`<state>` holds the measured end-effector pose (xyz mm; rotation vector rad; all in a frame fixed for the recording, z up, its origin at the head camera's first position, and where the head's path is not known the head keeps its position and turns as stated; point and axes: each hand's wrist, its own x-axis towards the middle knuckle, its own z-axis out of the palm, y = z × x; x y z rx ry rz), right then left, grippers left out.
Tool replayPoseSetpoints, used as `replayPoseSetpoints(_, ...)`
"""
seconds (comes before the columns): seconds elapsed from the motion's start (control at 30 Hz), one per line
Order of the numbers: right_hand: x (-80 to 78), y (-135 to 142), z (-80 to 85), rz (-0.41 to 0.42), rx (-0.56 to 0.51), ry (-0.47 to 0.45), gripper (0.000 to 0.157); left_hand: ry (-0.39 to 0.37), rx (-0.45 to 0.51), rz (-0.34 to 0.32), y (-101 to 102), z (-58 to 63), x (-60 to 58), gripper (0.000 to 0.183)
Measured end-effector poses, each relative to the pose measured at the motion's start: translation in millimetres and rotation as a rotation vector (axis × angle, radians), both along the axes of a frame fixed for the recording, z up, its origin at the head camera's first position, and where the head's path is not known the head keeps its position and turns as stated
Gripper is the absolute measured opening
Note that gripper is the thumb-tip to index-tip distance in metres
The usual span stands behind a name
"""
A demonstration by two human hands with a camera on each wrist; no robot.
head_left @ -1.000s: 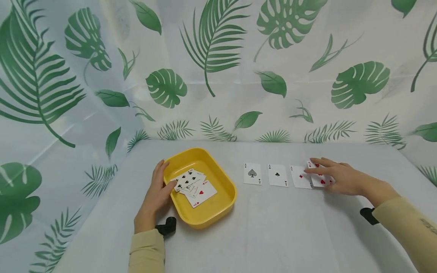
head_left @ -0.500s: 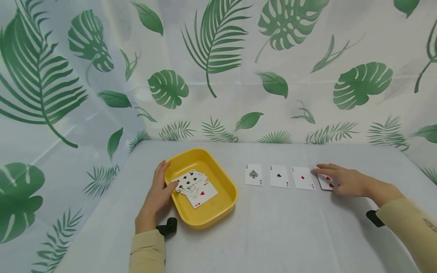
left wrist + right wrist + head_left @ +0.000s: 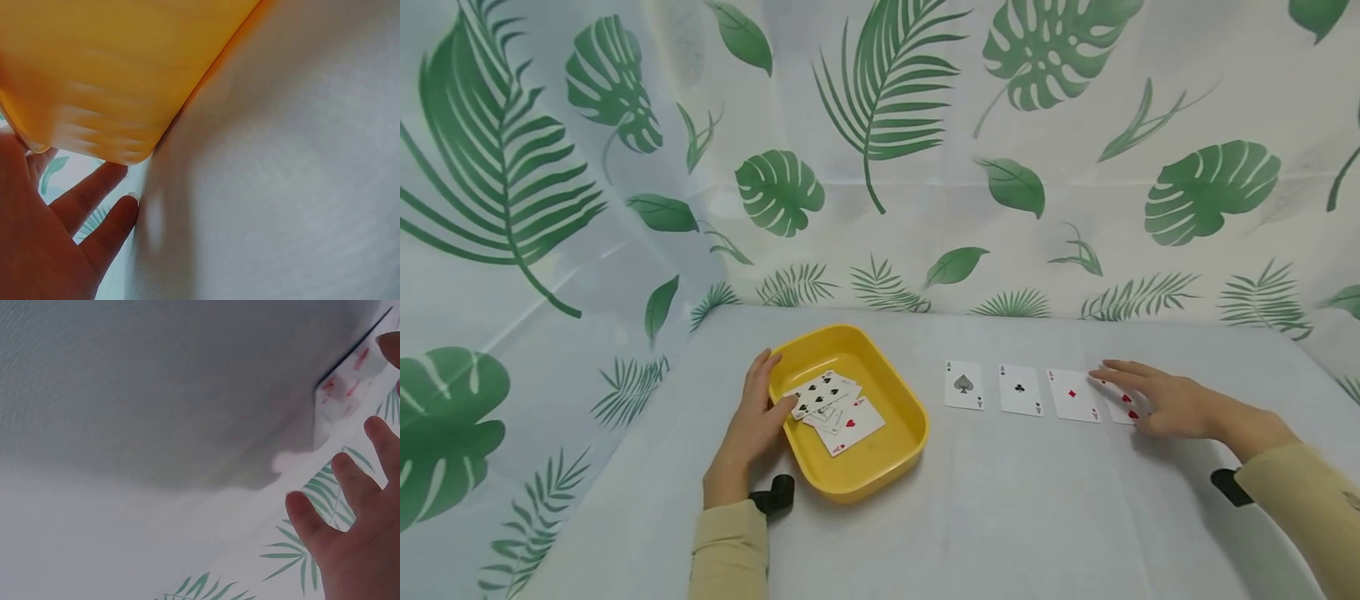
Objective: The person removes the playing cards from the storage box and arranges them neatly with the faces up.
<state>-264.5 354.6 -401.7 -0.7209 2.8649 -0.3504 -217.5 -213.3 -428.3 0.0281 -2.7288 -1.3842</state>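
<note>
My left hand [image 3: 752, 425] holds the yellow tray [image 3: 850, 490] by its left side, thumb over the rim and fingers along the outer wall. Inside the tray lie a few loose playing cards, a spade card [image 3: 822, 394] with several pips overlapping an ace of hearts [image 3: 863, 427]. Above a heart card [image 3: 1126, 408] at the right end of a row, my right hand [image 3: 1180, 407] is spread and partly covers it. In the right wrist view the fingers stand apart, with the thumb nearest the heart card [image 3: 350, 387]. Whether the thumb touches it I cannot tell.
To the left of the heart card, face up in one row, are the ace of spades [image 3: 963, 385], ace of clubs [image 3: 1020, 390] and ace of diamonds [image 3: 1072, 394]. A white cloth [image 3: 1000, 508] covers the table. Leaf-printed curtains [image 3: 925, 192] hang behind and at the left.
The heart card, which overlapped the ace of diamonds, has moved right and now lies beside it. My right hand has moved right with it. The left hand stays on the tray.
</note>
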Motion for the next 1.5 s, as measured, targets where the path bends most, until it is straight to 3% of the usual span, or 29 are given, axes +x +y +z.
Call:
replayPoseSetpoints(0.3, 2.1, -21, 16.3, 0.080, -0.016, 0.139, 0.065, 0.004, 0.003, 0.003, 2, 1.4, 0.3, 0.072)
replayPoseSetpoints(0.63, -5.0, -83, 37.8, 0.178, 0.031, 0.230, 0.064, 0.014, 0.004, -0.010, -1, 1.9, 1.9, 0.072)
replayPoseSetpoints(1.1, -16.8, -190, 71.3, 0.202, -0.010, 0.239, 0.067, 0.040, 0.011, -0.017, -2, 1.7, 0.2, 0.072)
replayPoseSetpoints(1.5, -18.9, -287, 88.0, 0.243, -0.043, 0.199, 0.068, 0.065, 0.048, -0.010, 0, -0.3, -0.7, 0.072)
